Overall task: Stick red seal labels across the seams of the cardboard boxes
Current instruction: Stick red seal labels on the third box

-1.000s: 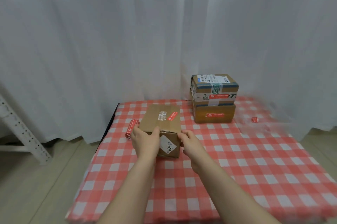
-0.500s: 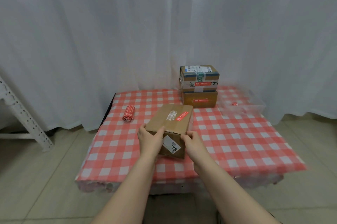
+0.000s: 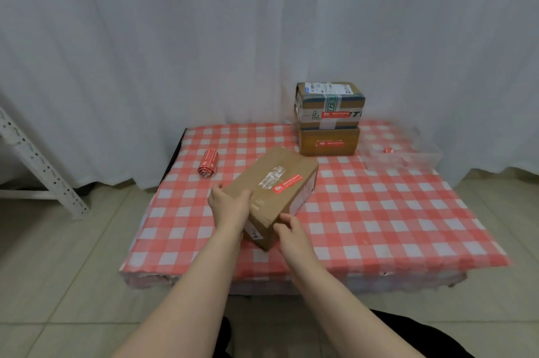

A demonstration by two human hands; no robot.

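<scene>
A white curtain (image 3: 204, 51) hangs across the whole background, reaching the tiled floor (image 3: 58, 255). In front of it stands a low worktop (image 3: 379, 226) covered in a red-and-white checked cloth. At the far left, a white perforated metal rack leg (image 3: 38, 165) slants down to the floor.

Two cardboard boxes are stacked at the back of the worktop: the upper box (image 3: 329, 102), banded with tape, sits on the lower box (image 3: 328, 150), and each shows a red strip on its front face.

The near box (image 3: 291, 166) lies askew toward the front of the worktop, held at its near end. The left hand (image 3: 230, 206) has its grip closed over the near left corner, fingers curled onto the top face. The right hand (image 3: 291, 232) has its grip closed on the near right edge, fingertips against the cardboard.

A roll of red labels (image 3: 208, 165) lies on the cloth, left of the near box and apart from it. A red seal label (image 3: 287, 183) is stuck on the near box's top. A small red scrap (image 3: 387, 150) sits to the right of the stack.
</scene>
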